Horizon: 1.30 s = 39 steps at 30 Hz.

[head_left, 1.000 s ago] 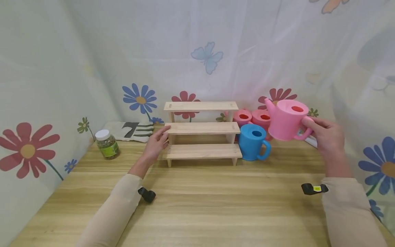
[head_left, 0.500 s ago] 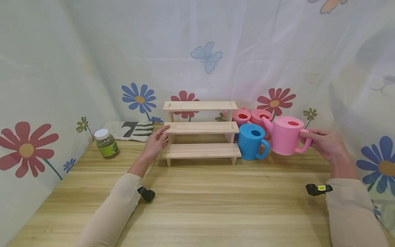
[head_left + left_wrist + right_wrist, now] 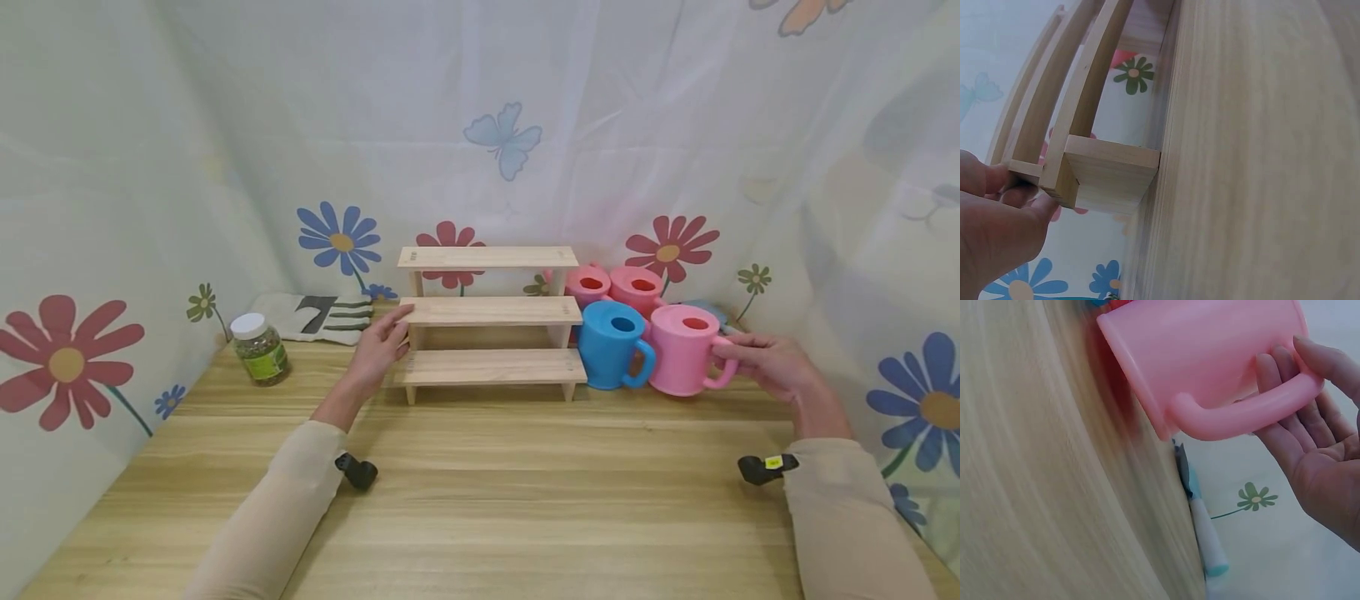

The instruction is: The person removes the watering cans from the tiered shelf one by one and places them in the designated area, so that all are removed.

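Observation:
My right hand (image 3: 772, 367) holds a pink watering can (image 3: 681, 354) by its handle, thumb on top and fingers curled through, as the right wrist view shows. The can's base is right at the table surface, beside a blue watering can (image 3: 611, 346). Two more pink-red watering cans (image 3: 637, 287) stand behind these. A three-tier wooden shelf stand (image 3: 491, 311) is to the left of the cans. My left hand (image 3: 378, 350) grips the left end of its middle tier; in the left wrist view the thumb lies above the board (image 3: 1025, 169) and fingers below.
A jar with a white lid (image 3: 258, 350) stands at the left, near a pair of work gloves (image 3: 315, 318). Behind the held can lies a hand tool with a white and teal handle (image 3: 1209, 540). A printed curtain rises behind the wooden table (image 3: 525, 492).
My right hand has lowered the pink watering can from the air and brought it left, close against the blue can. The left hand has stayed on the shelf stand.

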### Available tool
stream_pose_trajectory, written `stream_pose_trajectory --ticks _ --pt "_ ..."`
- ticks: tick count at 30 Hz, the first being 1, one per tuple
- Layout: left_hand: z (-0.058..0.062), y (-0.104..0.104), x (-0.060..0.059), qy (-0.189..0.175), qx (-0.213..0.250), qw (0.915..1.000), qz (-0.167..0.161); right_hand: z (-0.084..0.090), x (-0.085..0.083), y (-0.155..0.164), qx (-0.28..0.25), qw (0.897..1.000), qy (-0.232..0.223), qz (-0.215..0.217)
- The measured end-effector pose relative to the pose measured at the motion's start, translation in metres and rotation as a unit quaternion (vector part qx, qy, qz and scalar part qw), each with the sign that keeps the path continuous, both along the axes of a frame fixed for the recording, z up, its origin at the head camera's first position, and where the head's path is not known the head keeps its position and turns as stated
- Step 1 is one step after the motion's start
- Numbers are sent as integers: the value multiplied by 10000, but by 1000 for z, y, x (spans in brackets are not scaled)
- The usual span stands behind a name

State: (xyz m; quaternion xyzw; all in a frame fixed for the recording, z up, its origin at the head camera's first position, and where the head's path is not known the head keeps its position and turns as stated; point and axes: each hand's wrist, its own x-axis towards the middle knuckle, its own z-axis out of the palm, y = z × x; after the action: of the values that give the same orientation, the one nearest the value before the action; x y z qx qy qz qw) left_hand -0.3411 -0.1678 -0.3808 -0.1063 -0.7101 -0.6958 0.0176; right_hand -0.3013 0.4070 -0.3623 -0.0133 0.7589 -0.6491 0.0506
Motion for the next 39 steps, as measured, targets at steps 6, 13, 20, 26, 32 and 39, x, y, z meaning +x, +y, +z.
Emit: stream_pose_trajectory --ticks 6,13,20,26,32,39 --pt "0 0 1 21 -29 10000 29 -6 -1 1 684 9976 -28 76" --pt "-8 -2 -10 31 26 10000 70 -7 -3 -3 1336 9910 -33 106" --pt "-19 -5 -17 109 -141 9998 119 -10 -6 -5 1311 9913 63 45" --pt "-19 -5 -16 120 -153 9997 123 -14 -9 -7 1422 9898 92 31" --pt "-18 -5 -16 66 -159 9998 138 -17 -11 -10 1490 9888 26 -41" --pt "-15 -4 -14 12 -126 9998 149 -15 -11 -11 1558 9878 48 -10"
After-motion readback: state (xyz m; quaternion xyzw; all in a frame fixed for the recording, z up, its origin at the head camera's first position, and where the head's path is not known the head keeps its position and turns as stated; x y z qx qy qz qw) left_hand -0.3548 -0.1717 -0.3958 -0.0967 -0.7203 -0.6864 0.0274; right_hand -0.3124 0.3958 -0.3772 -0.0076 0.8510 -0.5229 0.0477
